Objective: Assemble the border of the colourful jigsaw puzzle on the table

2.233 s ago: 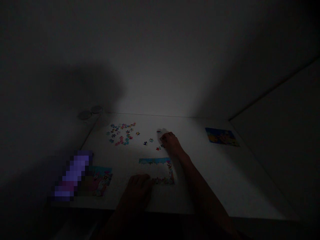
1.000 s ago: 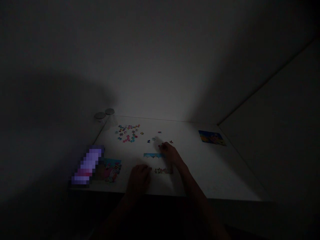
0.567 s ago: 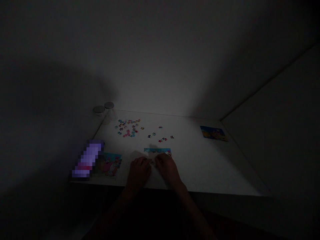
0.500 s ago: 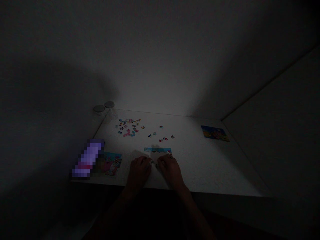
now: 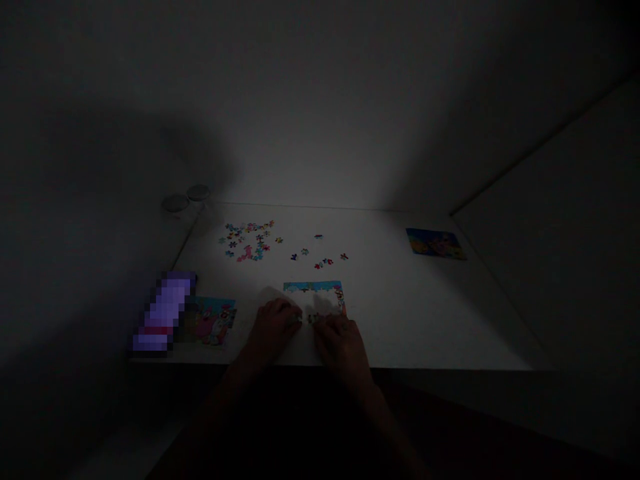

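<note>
In the dim head view, my left hand (image 5: 273, 328) is closed in a pinch on a small puzzle piece (image 5: 299, 318) near the table's front. Facing it across a narrow gap, my right hand (image 5: 345, 341) pinches another puzzle piece (image 5: 313, 319). Just beyond both hands lies a joined puzzle border (image 5: 313, 287), with a blue top strip and a side running down on the right, partly covered by my right hand. Farther back several loose puzzle pieces (image 5: 327, 262) lie scattered, and a larger cluster of pieces (image 5: 247, 250) is to their left.
On the left, a lit, pixelated phone-like device (image 5: 163, 313) overlaps a colourful picture card (image 5: 215, 321). Two clear containers with round grey lids (image 5: 176, 203) stand at the back left. Another picture card (image 5: 436, 244) lies at the right. Walls enclose the white table (image 5: 425, 320).
The view has shifted a little. My hands have drawn slightly back from the joined border, so more of its right side shows. Both hands keep their pinch.
</note>
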The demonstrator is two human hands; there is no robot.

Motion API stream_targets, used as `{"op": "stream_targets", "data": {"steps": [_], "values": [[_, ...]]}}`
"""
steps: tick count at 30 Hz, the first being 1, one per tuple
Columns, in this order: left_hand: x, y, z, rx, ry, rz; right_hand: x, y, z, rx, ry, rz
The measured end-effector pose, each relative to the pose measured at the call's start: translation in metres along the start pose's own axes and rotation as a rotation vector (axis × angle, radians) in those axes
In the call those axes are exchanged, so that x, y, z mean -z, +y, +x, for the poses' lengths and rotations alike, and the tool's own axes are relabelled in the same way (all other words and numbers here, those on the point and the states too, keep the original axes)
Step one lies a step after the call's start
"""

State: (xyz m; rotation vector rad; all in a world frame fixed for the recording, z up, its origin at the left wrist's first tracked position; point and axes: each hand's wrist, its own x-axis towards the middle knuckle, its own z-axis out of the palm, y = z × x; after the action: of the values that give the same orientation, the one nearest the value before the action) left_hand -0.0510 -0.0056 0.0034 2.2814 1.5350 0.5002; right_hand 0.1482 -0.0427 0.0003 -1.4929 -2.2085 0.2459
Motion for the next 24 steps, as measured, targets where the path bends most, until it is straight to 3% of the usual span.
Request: {"op": "stream_targets", "data": {"steps": [6, 11, 24], "values": [[0.003, -0.003, 0.003, -0.041, -0.086, -0.087, -0.004, 0.003, 0.0, 0.062, 0.055, 0.01], [-0.003, -0.004, 0.001, -0.074, -0.055, -0.091, -0.005, 0.003, 0.0, 0.067, 0.092, 0.013], [-0.008, 0.0, 0.0, -0.13, -0.018, -0.029, -0.005, 0.003, 0.002, 0.038, 0.039, 0.026]]}}
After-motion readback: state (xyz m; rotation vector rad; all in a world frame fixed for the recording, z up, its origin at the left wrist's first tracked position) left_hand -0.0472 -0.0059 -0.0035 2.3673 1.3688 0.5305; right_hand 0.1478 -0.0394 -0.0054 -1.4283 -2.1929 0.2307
